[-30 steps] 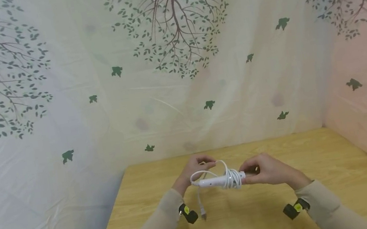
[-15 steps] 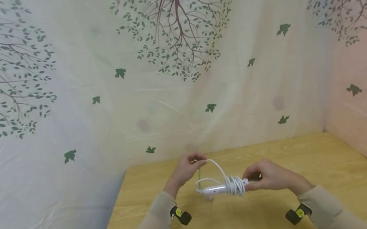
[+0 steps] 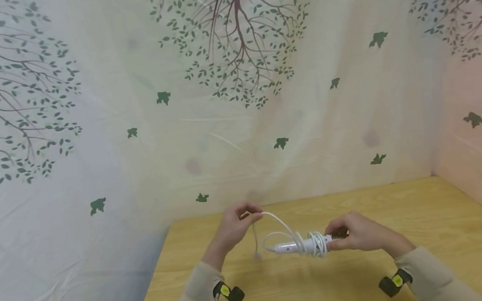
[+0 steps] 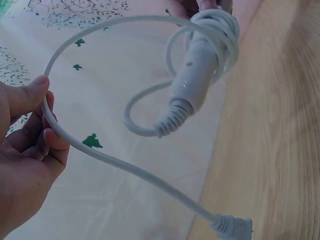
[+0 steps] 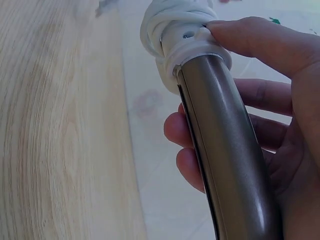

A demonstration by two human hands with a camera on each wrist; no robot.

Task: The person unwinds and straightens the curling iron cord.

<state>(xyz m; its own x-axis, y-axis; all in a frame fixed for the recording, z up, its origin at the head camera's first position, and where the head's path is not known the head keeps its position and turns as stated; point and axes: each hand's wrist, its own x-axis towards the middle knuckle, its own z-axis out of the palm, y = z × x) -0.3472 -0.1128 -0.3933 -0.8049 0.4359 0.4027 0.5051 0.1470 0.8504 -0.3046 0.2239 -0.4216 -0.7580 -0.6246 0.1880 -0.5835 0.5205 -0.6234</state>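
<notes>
A curling iron point(image 3: 286, 248) with a white handle and a brown metal barrel point(image 5: 220, 135) is held above the table in my right hand point(image 3: 359, 232). My right thumb lies near the white collar, and the fingers curl round the barrel. Several turns of white cord point(image 5: 172, 22) wrap the handle. Left of it, my left hand point(image 3: 233, 227) pinches a loose stretch of the cord point(image 4: 140, 174) between thumb and fingers. From that hand the cord's free end hangs down to a white plug point(image 4: 234, 227). In the head view the barrel is mostly hidden by my right hand.
A wooden table point(image 3: 321, 295) lies beneath both hands. Behind it and at the sides hang pale sheets point(image 3: 233, 162) printed with trees and green birds. Each wrist wears a small black camera point(image 3: 391, 284).
My left hand has moved left with the cord, drawing a longer stretch away from the handle. The dangling plug has swung and risen. My right hand, with the curling iron, has shifted slightly right and down.
</notes>
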